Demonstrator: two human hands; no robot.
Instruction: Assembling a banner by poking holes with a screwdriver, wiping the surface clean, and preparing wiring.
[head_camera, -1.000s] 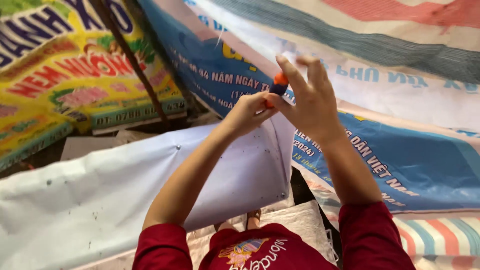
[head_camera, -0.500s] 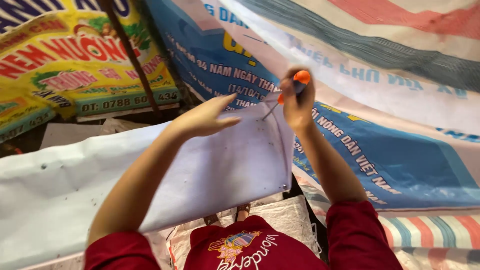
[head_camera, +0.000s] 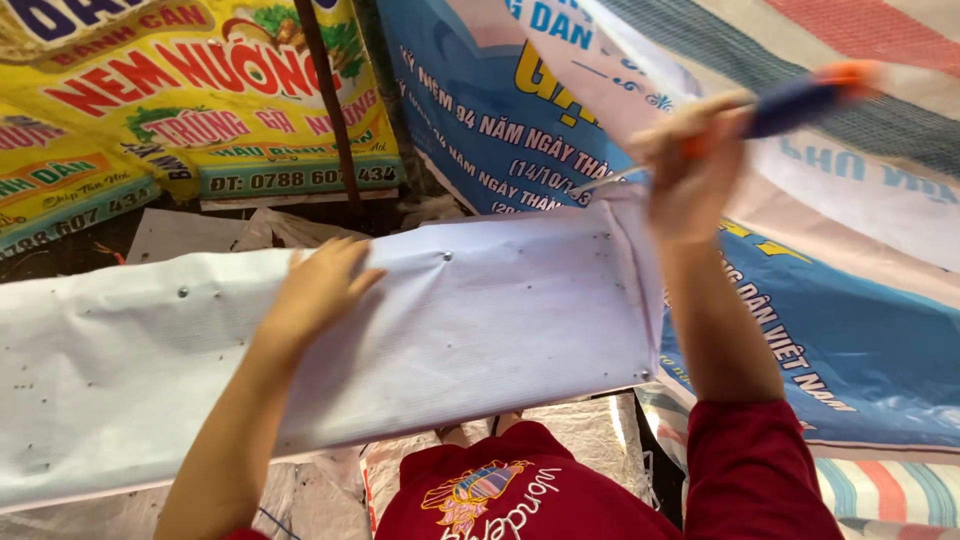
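Hands part over a white tarpaulin strip (head_camera: 480, 330): the left hand (head_camera: 318, 290) has slid leftward and lies flat and open on it, while the right hand (head_camera: 690, 175), lifted at the strip's right end, stays clenched round an orange-and-blue-handled tool (head_camera: 800, 95). Beyond, blue (head_camera: 520, 120) and yellow banners (head_camera: 180, 110) crowd the ground, a dark pole (head_camera: 325, 100) crossing them.

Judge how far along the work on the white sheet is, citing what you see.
Done: the white sheet is folded flat, dotted with metal studs. In hand: the left hand presses it down while the right hand holds a blue and orange tool at its upper right corner. Left: cannot tell.
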